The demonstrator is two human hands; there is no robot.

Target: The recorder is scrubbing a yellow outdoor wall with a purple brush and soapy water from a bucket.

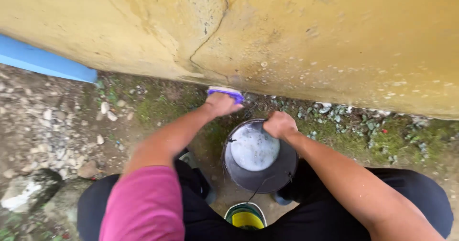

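The left hand (221, 104) is closed around a purple brush (225, 93) against the yellow wall (287, 35). At 4 o'clock from it, the right hand (280, 125) is a fist gripping the rim of the bucket (282, 174).

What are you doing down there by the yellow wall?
A person crouches at a cracked yellow wall. The left hand presses a purple brush against the wall's bottom edge. The right hand grips the rim of a dark bucket of soapy water, standing on the ground between the knees.

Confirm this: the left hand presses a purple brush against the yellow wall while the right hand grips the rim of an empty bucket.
Not quite: in the head view the bucket is not empty; it holds soapy, foamy water. The left hand, purple brush, yellow wall and right hand are as stated.
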